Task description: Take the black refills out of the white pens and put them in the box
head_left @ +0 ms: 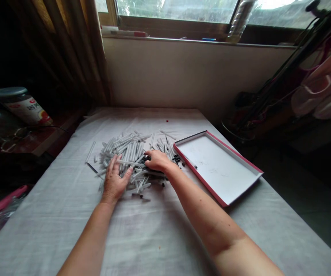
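A lidded jar stands at far left, then a brown curtain. On the table, spread with pale cloth, pale tubes lie heaped. The left hand rests its spread grip on them; the right hand bends in its half-curled grip, hold impossible to tell. A window is beyond, a red-edged tray beside the heap, a dark stand at right
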Available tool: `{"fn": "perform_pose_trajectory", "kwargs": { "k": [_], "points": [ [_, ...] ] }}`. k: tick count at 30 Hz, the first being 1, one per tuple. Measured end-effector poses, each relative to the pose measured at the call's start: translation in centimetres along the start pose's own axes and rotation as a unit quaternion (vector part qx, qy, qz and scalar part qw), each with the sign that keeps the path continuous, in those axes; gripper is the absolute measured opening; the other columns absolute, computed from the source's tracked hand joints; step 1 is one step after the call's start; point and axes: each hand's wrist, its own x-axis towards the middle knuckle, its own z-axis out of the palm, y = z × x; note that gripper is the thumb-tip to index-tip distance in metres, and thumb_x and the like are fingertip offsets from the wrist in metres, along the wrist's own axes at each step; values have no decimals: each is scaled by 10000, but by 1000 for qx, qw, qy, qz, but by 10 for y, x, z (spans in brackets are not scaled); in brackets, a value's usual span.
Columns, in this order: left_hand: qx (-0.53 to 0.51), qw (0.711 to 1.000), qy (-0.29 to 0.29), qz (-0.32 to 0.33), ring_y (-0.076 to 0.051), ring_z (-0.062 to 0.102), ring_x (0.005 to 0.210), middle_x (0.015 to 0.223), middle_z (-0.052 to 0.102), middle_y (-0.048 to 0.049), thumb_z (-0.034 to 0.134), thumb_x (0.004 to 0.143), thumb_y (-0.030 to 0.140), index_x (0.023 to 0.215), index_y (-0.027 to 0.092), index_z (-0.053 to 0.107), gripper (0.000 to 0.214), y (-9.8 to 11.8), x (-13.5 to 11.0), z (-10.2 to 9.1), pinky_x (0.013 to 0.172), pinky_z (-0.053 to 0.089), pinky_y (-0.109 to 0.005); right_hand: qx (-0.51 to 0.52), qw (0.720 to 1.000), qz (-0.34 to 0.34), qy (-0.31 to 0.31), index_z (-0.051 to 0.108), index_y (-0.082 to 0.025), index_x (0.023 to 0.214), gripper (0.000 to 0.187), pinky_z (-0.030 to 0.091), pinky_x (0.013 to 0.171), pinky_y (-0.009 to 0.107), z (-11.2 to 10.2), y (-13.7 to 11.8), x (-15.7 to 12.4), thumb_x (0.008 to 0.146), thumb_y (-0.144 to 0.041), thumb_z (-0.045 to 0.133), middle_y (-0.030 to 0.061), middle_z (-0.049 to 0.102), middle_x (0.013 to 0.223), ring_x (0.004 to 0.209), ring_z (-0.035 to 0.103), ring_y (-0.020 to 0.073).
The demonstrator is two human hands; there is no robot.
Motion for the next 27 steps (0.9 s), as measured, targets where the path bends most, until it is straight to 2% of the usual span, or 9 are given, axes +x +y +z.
{"fn": "perform_pose_trajectory", "kwargs": {
  "k": [3, 5, 9, 12, 15, 17, 20, 23, 27],
  "points": [
    [-28, 999, 20, -12, -290, 490, 1334, 1423, 531, -157, 598, 842, 457, 1409, 187, 462, 643, -5, 8, 2, 1130, 374, -434, 26, 998, -48, -14, 562, -291, 1353, 579, 463, 973, 334, 0, 14, -12, 779, -222, 587, 21, 708, 1206, 1148, 628, 227],
    [-30, 999, 31, -23, -299, 507, 1316, 1406, 544, -174, 596, 840, 452, 1422, 165, 439, 668, -7, 12, 6, 1117, 389, -444, 65, 994, -89, -11, 548, -251, 1370, 596, 458, 982, 308, 4, 22, -20, 779, -183, 584, 25, 720, 1177, 1114, 645, 204],
    [-27, 999, 42, -10, -307, 496, 1321, 1393, 548, -188, 592, 835, 447, 1401, 141, 457, 658, -4, 21, 17, 1126, 376, -454, 137, 980, -147, 0, 462, -165, 1438, 702, 453, 1004, 337, 13, 35, -34, 748, -111, 581, 61, 731, 1151, 1078, 656, 214],
    [-35, 999, 41, 1, -299, 500, 1317, 1384, 553, -182, 589, 835, 438, 1363, 144, 497, 612, 0, 29, 26, 1130, 372, -448, 179, 970, -162, -32, 415, -138, 1466, 751, 477, 972, 333, 13, 44, -45, 733, -90, 571, 60, 752, 1089, 1015, 677, 208],
    [-50, 998, 23, 10, -287, 511, 1308, 1380, 555, -173, 579, 843, 445, 1348, 157, 511, 586, 7, 36, 34, 1132, 370, -449, 233, 959, -149, -58, 460, -126, 1434, 654, 526, 886, 312, 2, 54, -50, 794, -177, 586, 69, 762, 1043, 924, 706, 196],
    [-60, 998, 1, 16, -283, 497, 1322, 1398, 537, -177, 575, 845, 458, 1357, 156, 500, 599, 12, 40, 38, 1142, 354, -454, 253, 960, -116, 1, 538, -155, 1368, 524, 535, 872, 309, -7, 61, -45, 852, -244, 569, 72, 753, 1074, 942, 707, 192],
    [-69, 996, -52, 28, -283, 436, 1376, 1460, 470, -188, 562, 849, 508, 1391, 147, 465, 658, 18, 42, 36, 1167, 308, -462, 165, 977, 1, 133, 632, -183, 1249, 392, 498, 959, 348, -15, 67, -28, 866, -255, 586, 105, 706, 1197, 1113, 652, 238],
    [-61, 989, -128, 47, -294, 339, 1438, 1539, 361, -190, 520, 861, 587, 1438, 152, 416, 731, 18, 37, 20, 1182, 267, -479, 81, 983, 60, 151, 682, -145, 1162, 379, 450, 1022, 405, -13, 62, -11, 792, -227, 680, 173, 684, 1210, 1193, 596, 320],
    [-8, 970, -222, 102, -326, 207, 1486, 1610, 233, -149, 529, 834, 665, 1503, 231, 327, 823, 14, 10, -13, 1185, 218, -532, 93, 986, 13, 138, 688, -195, 1168, 341, 452, 1024, 345, -3, 50, -5, 833, -201, 629, 114, 689, 1229, 1169, 617, 261]
  ]
}}
